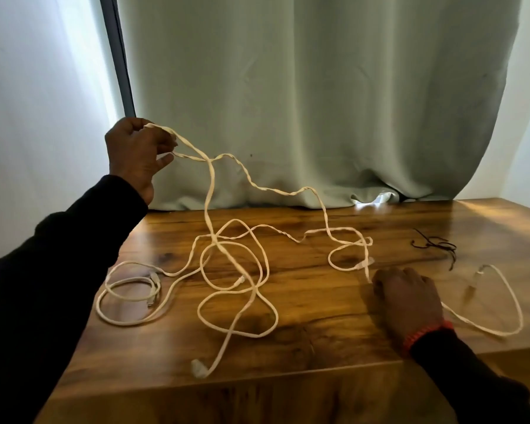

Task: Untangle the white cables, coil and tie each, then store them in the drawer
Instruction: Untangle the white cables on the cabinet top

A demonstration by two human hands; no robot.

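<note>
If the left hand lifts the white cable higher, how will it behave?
Probably floppy: the white cable sags from the left hand in loose curves. Likely light, since fingers alone hold it. Its loops cross on the table, so it may snag.

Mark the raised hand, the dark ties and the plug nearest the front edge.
left hand [136, 154], head view, back of the hand.
dark ties [435, 244], head view, middle of the bundle.
plug [199, 368], head view, its white body.
</note>
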